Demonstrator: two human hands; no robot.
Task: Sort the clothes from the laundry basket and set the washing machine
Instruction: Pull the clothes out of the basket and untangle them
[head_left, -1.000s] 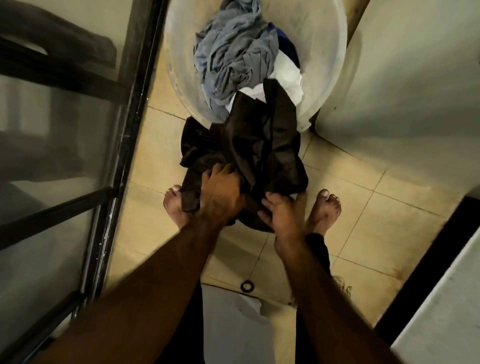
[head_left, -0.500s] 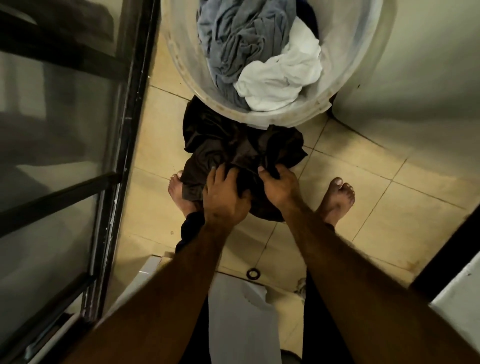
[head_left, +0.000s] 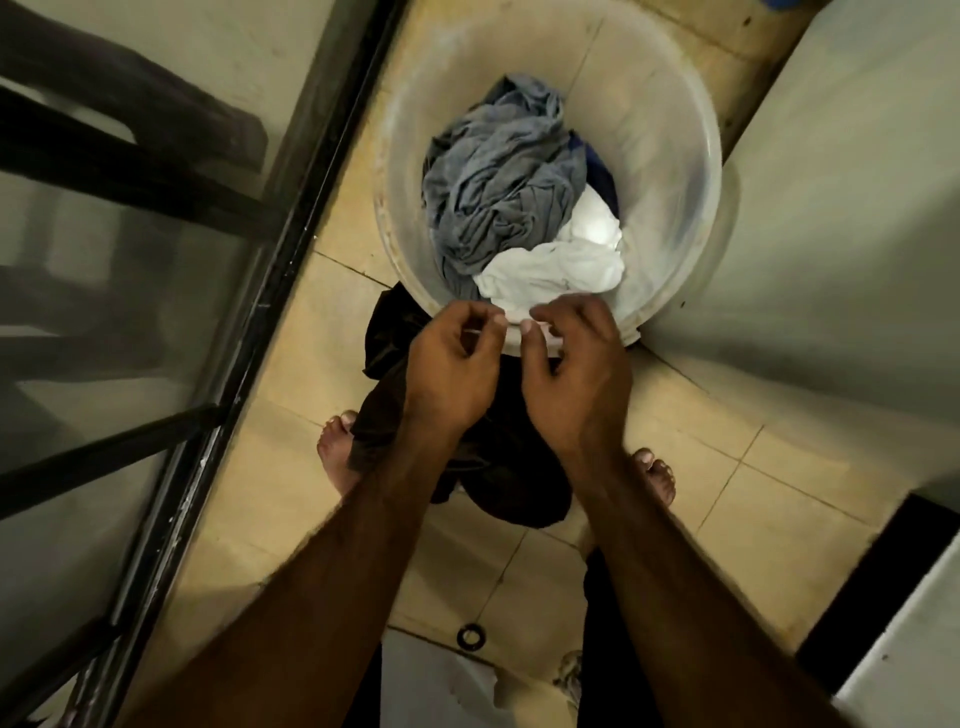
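We see the basket (head_left: 670, 156), a round translucent white tub, standing on the tiled floor (head_left: 306, 374) at 12 o'clock from both hands. Inside it, a crumpled grey garment (head_left: 498, 182) fills the side from 9 to 12 o'clock. A white garment (head_left: 556, 270) is bunched at 5 o'clock against the near wall, and a strip of dark blue cloth (head_left: 597, 166) shows at 2 o'clock.

A dark brown garment (head_left: 509, 488) lies heaped on the floor at the basket's 6 o'clock, between the bare feet, its far edge tucked under the tub.

The left hand (head_left: 447, 369) and right hand (head_left: 576, 374) hover side by side over the near rim. Both have loosely curled fingers and we make out nothing gripped in either.

A black-framed glass door (head_left: 244, 358) runs along 9 o'clock, and a small black ring (head_left: 470, 635) lies on the floor at 6 o'clock.
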